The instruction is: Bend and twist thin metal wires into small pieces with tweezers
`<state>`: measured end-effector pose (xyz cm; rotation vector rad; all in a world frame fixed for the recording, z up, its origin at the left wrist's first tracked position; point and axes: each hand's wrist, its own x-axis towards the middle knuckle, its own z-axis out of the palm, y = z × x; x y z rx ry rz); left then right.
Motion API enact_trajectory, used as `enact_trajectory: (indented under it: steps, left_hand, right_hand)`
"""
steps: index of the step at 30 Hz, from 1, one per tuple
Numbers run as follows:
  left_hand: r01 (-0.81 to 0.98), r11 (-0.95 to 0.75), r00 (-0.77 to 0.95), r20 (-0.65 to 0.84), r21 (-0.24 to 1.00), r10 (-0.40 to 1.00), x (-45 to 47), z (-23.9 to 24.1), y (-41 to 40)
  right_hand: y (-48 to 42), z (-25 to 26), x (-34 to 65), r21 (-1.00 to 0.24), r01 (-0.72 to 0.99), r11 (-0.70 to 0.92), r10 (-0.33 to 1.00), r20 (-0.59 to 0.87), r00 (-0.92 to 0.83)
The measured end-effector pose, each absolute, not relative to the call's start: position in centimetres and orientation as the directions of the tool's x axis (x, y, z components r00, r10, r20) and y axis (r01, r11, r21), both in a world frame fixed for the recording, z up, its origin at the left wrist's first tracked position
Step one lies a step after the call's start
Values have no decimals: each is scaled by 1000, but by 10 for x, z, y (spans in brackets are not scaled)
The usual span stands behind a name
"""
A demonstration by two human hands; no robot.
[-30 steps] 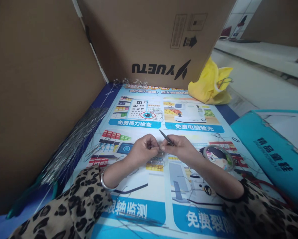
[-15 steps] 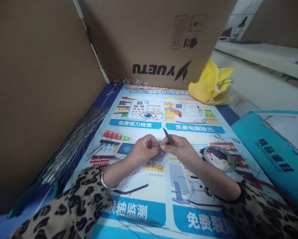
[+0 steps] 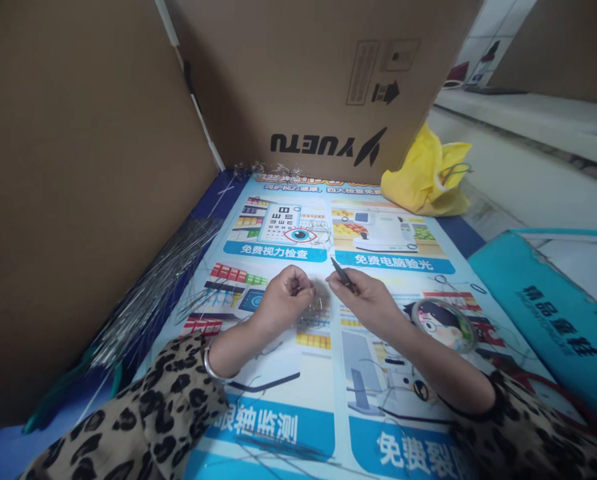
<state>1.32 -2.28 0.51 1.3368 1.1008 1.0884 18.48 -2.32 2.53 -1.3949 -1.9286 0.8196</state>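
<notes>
My left hand (image 3: 286, 298) is closed in a pinch on a bent piece of thin wire (image 3: 319, 304), whose loops stick out to the right of the fingertips. In my right hand (image 3: 366, 297) is a slim dark pointed tool (image 3: 343, 274), tip up and to the left. Its exact kind is hard to make out. A small gap separates the right fingertips from the wire. Both hands are over a printed poster (image 3: 314, 393) that covers the table. Several loose wires (image 3: 288, 445) lie on its near part.
A bundle of straight wires (image 3: 153, 293) lies along the left side. Bent wire pieces (image 3: 273, 172) sit at the back, before a cardboard box (image 3: 323, 73). To the right are a clear tape roll (image 3: 471, 330), a yellow bag (image 3: 423, 177) and a teal shoebox (image 3: 548, 320).
My right hand has moved slightly right and away from my left hand, taking the dark tool with it. The wire piece stays in my left hand. The view has shifted slightly.
</notes>
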Motion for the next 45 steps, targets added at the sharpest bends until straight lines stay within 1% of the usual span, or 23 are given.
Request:
enact_trajectory:
  steps: [2,3,6,8,9,11,14,18,27,32,40,45]
  left_hand:
    - [7,-32,131,31,999,991,11,5,-22]
    - [-5,-36,115,36,999,993,11,5,-22]
    - [-20,-49,87,51,999,995,10,5,-22]
    - [-25,-58,84,60,998,995,10,6,-23]
    - [-24,-65,86,67,998,994,10,6,-23]
    - [-16,-78,91,79,997,993,10,6,-24]
    - [7,-78,94,77,997,993,10,5,-24]
    - [22,-63,104,60,998,993,10,5,-24]
    - [23,-71,154,66,997,986,9,5,-25]
    - [35,-63,173,56,997,983,9,6,-25]
    - [17,-44,252,38,999,967,8,8,-23]
    - [3,-18,247,17,1000,969,10,10,-24]
  right_hand:
    - [-22,27,189,-628,704,330,943,184,-278]
    - [-21,27,191,-537,764,358,933,187,-306]
    - [-23,28,193,-198,893,405,908,199,-368]
    - [-26,29,191,6,922,387,896,234,-378]
    - [-27,29,190,79,925,371,892,248,-378]
    - [-29,29,188,161,923,349,886,263,-381]
    - [-29,28,186,201,915,349,882,259,-394]
    - [-29,27,187,210,908,363,886,224,-406]
    - [-27,28,190,196,901,386,895,158,-418]
    - [-26,26,191,200,899,390,894,152,-422]
    - [-23,27,193,180,893,413,888,138,-439]
    - [-21,22,196,169,874,456,867,135,-479]
